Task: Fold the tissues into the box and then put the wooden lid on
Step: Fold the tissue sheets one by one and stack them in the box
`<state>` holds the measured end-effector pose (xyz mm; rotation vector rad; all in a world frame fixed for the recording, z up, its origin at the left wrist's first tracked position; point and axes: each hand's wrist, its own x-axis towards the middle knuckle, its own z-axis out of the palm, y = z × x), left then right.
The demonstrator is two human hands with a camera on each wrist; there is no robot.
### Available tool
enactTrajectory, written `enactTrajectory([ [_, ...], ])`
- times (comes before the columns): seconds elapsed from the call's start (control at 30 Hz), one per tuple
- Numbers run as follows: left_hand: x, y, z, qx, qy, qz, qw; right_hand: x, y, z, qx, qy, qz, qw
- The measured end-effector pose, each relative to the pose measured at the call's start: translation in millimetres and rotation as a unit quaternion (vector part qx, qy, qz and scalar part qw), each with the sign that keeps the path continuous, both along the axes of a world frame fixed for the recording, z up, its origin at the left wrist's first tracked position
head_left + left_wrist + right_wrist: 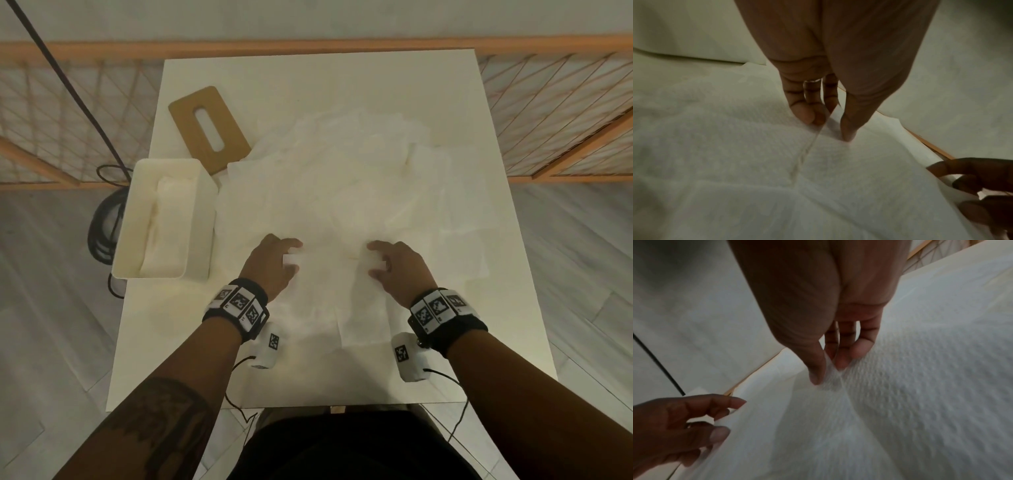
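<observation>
A spread of white tissues [346,192] covers the middle of the white table [507,308]. My left hand [281,260] pinches the left end of one tissue [329,284] near the front, thumb against fingertips [807,116]. My right hand [387,263] pinches the same tissue's right end [830,374]. The open white box [164,219] stands at the table's left edge with folded tissues [168,226] inside. The wooden lid [209,128], with an oval slot, lies flat behind the box.
A wooden lattice rail [561,113] runs behind and beside the table. A black cable [102,212] coils on the grey floor left of the box. Bare table shows along the front [308,383] and right sides.
</observation>
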<state>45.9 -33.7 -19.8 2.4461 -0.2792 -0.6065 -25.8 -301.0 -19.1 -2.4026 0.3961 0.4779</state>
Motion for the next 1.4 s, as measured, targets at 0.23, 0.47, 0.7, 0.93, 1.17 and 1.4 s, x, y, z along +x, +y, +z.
enactTrajectory([
  [0.23, 4, -1, 2, -0.002, -0.026, -0.02, 0.999, 16, -6, 13, -0.001, 0.025, 0.002, 1.0],
  [0.47, 1, 8, 5, -0.017, 0.041, -0.006, 0.999, 65, 21, 20, -0.058, 0.0, -0.08, 0.995],
  [0.7, 3, 8, -1, 0.0, 0.068, -0.003, 0.998, 89, 2, 10, -0.011, 0.034, -0.169, 0.985],
  [0.93, 13, -4, 15, 0.096, 0.053, -0.051, 0.993, 82, -23, 36, 0.052, -0.112, -0.162, 0.979],
  [1.17, 63, -48, 48, -0.021, -0.13, -0.034, 0.991, 85, -24, 71, 0.109, -0.14, 0.042, 0.983],
  [1.4, 102, -56, 68, -0.123, -0.033, 0.04, 0.991, 83, -44, 55, 0.203, 0.032, -0.083, 0.975],
])
